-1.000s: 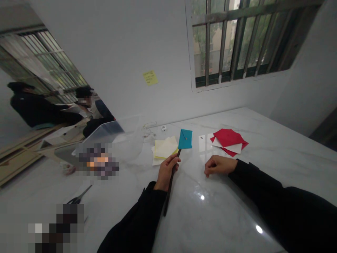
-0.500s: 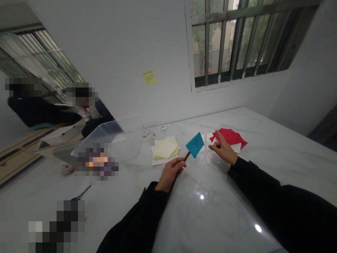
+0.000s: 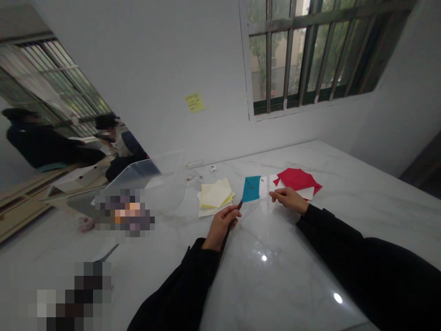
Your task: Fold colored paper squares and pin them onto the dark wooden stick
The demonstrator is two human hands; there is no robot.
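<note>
My left hand (image 3: 220,227) is closed around a dark wooden stick (image 3: 239,205), and a folded square of blue paper (image 3: 251,188) sits at the stick's far end. My right hand (image 3: 288,200) hovers over the marble table (image 3: 275,276) with thumb and fingertips pinched together, holding nothing I can see. Its fingertips are close to the blue paper's right side and just in front of a stack of red and white paper (image 3: 296,181). A stack of pale yellow paper on white sheets (image 3: 214,196) lies left of the stick.
A clear plastic sheet (image 3: 138,174) and blurred objects (image 3: 124,214) stand at the table's left. Scissors (image 3: 110,251) lie near the front. A cable (image 3: 195,164) lies by the wall. Two seated people (image 3: 110,138) are at far left. A barred window (image 3: 310,55) is above.
The blue paper has swung from a tilted diamond to a flatter, upright position. My right hand rose from a resting fist, pointed, then pinched its fingers and moved closer to the blue paper.
</note>
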